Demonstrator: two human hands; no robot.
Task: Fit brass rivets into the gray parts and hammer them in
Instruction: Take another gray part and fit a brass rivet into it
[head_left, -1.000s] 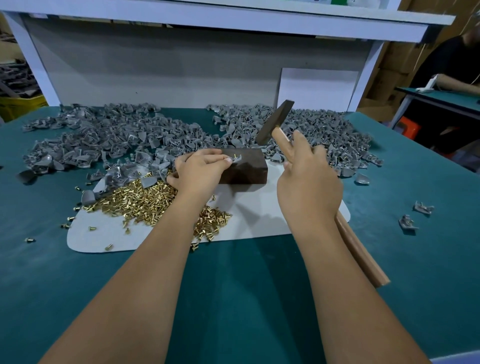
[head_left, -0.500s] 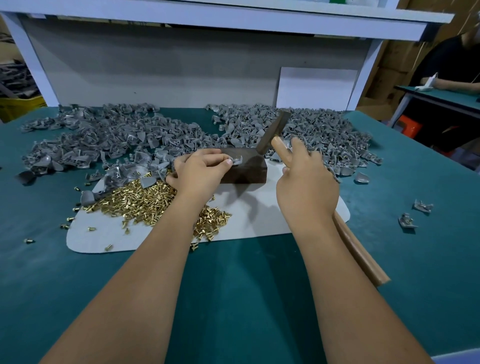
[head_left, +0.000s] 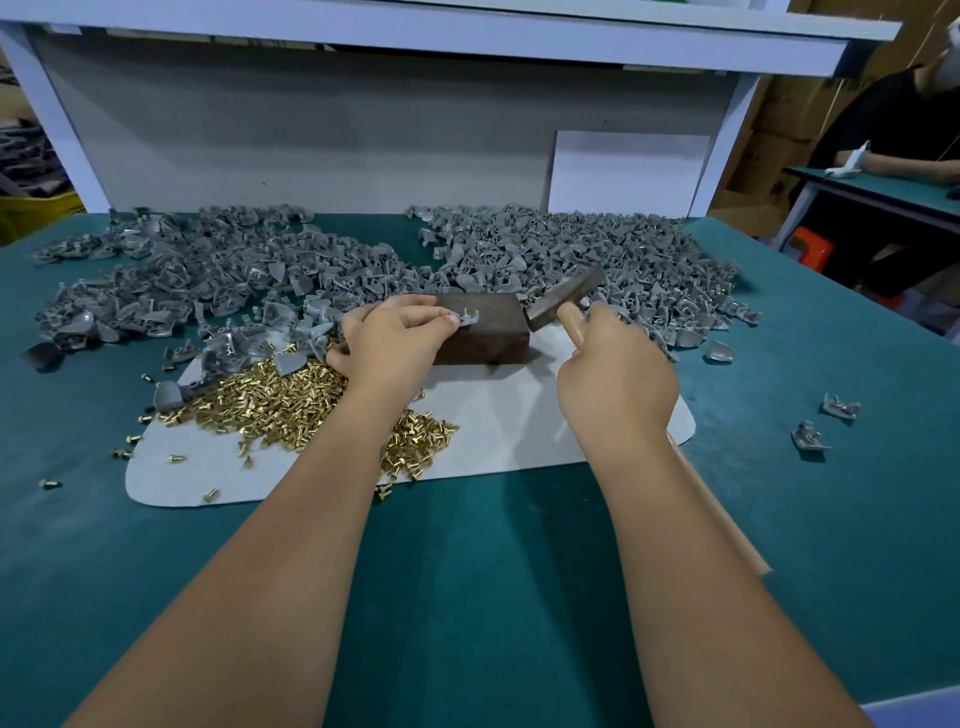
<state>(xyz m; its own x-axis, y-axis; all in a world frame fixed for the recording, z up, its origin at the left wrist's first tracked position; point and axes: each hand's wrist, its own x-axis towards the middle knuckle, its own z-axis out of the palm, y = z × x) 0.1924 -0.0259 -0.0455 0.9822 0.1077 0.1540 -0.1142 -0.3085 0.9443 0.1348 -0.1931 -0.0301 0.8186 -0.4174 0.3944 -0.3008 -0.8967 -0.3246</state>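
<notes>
- We see the left hand (head_left: 395, 340) resting on the dark block (head_left: 485, 332), with its fingers curled and the fingertips pinching a small gray part (head_left: 466, 318) against the top of the block.
- A brass rivet (head_left: 467, 313) stands up out of this gray part, so we judge that it is fitted but not yet driven in.
- The right hand (head_left: 615, 371) is closed around the wooden handle of the hammer (head_left: 563, 293), gripping it high, near the head; the long handle runs back along the forearm toward us.
- The hammer head lies low, at the right end of the block, tilted with its long axis going up and to the right.
- The relation that matters: the rivet is to the left of the hammer head, near it but apart, and just beside the left fingertips. The right hand is the one that strikes, the left only holds.
- We think the next blow must travel to the left and down onto the rivet, and the risk is the closeness of the fingertips.
- The loose brass rivets (head_left: 280, 402) lie in a heap on the white mat (head_left: 519, 431) on the left, and gray parts (head_left: 571, 260) are piled across the far side of the green tabletop (head_left: 467, 571).
</notes>
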